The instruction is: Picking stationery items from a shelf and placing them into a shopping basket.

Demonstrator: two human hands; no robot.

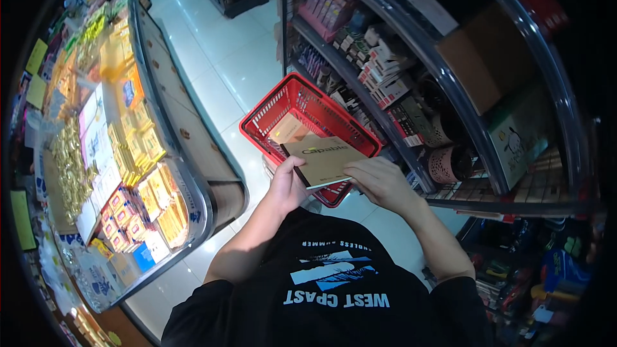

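A tan paper-covered notebook [320,161] with a dark spine strip and printed writing lies between both hands, over the near part of a red plastic shopping basket [368,142]. My left hand [287,176] grips its spine side, thumb on the cover. At the opposite edge, the fingers of my right hand [378,178] hold the near corner. Inside the basket, partly covered by the held notebook, is another tan paper item [290,129] with a small yellow mark. What supports the basket is hidden from view.
To the left stands a long display counter [205,197] piled with packaged goods. Close on the right are store shelves [344,65] with boxes and a pink perforated basket [441,165]. A pale tiled floor [212,43] runs between them. More goods hang at lower right.
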